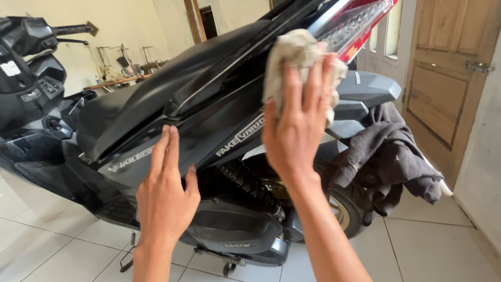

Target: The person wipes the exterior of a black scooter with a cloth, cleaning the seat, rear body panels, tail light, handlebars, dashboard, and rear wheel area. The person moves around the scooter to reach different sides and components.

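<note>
A black and grey scooter (209,130) stands side-on in front of me, its seat (156,89) running up toward the red tail light (355,23). My right hand (297,120) presses a pale, crumpled rag (292,57) flat against the rear side panel just below the tail light. My left hand (167,183) lies flat with fingers together on the grey side panel under the seat, holding nothing.
A dark grey cloth (386,156) hangs over the scooter's rear by the back wheel (339,203). A wooden door (449,78) stands at the right. The handlebar and dash (31,57) are at the left. White floor tiles (433,245) lie below; a cluttered bench (120,75) sits at the back wall.
</note>
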